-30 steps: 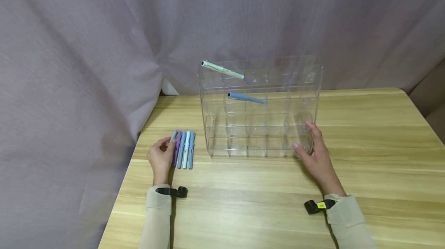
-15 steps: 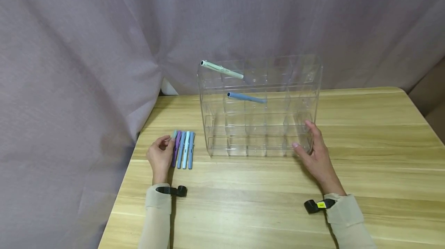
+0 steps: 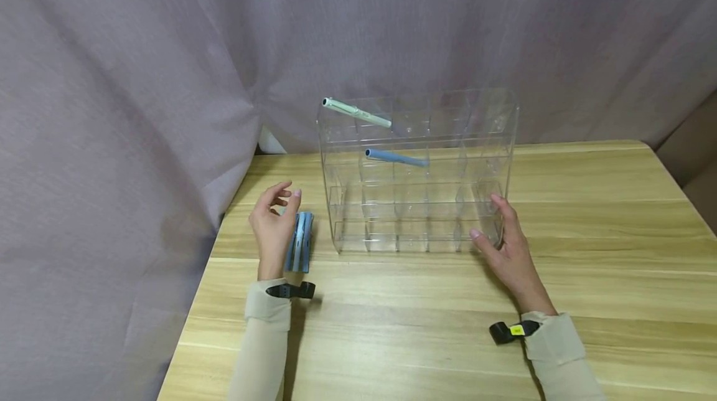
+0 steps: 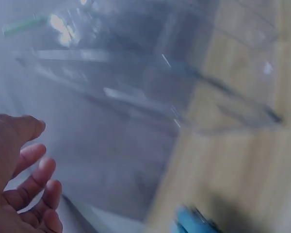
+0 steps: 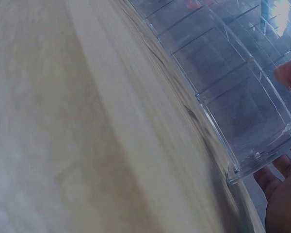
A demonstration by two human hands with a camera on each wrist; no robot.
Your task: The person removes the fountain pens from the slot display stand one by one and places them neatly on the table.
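A clear acrylic rack (image 3: 411, 192) with several tiers of compartments stands on the table. My right hand (image 3: 511, 258) holds its lower right side, thumb at the front and fingers around the side wall. A pale green pen (image 3: 358, 113) lies slanted across the rack's top tier at the left, and a blue pen (image 3: 396, 157) lies in the tier below. My left hand (image 3: 272, 223) is raised beside the rack, its fingers loosely bent with nothing seen between them. Under it, a row of pens (image 3: 304, 242) in blue and light blue lies on the table; the hand hides the row's left part.
The wooden table (image 3: 392, 339) extends around the rack on both sides and in front. A grey-mauve curtain (image 3: 420, 33) hangs right behind the rack and down along the table's left edge.
My left hand has let go of the green pen at the row's left end and moved up and to the right, over the pens. The right hand and the rack have stayed put.
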